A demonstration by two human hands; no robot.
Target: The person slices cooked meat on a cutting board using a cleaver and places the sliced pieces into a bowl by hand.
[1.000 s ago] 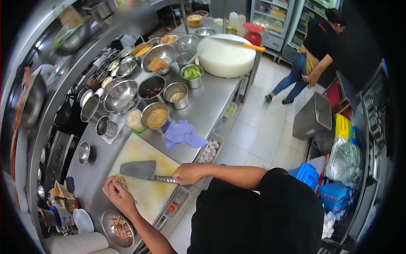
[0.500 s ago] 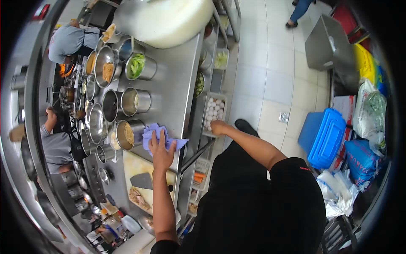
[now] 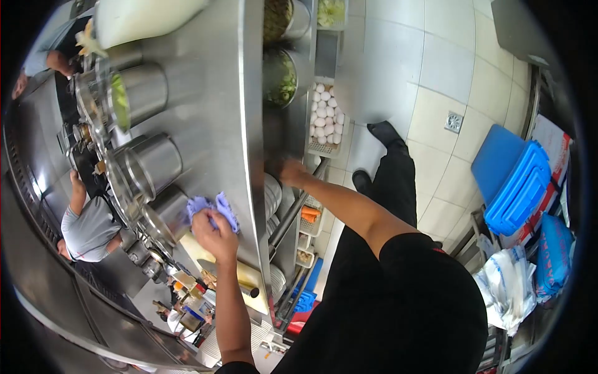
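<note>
My left hand [image 3: 215, 235] rests on the steel counter [image 3: 215, 124], its fingers curled on a crumpled purple cloth [image 3: 227, 212]. Just below it is the cutting board [image 3: 252, 280], largely hidden by my forearm. My right hand [image 3: 290, 172] reaches over the shelf beneath the counter edge, close to stacked plates [image 3: 272, 194]; shadow and blur hide its fingers, so any held item cannot be made out. White eggs [image 3: 325, 113] fill a basket beyond it.
Steel pots [image 3: 159, 165] line the counter's far side. Greens in a bowl [image 3: 283, 81] and carrots [image 3: 309, 214] sit on the lower level. A lidded blue bin [image 3: 514, 181] stands at right. Across the counter, a person in grey [image 3: 90, 230] is at work.
My left hand went from the cutting board to the cloth, and its spread fingers have curled. My right hand left the cleaver, passed near the eggs and now reaches under the counter. The view has turned.
</note>
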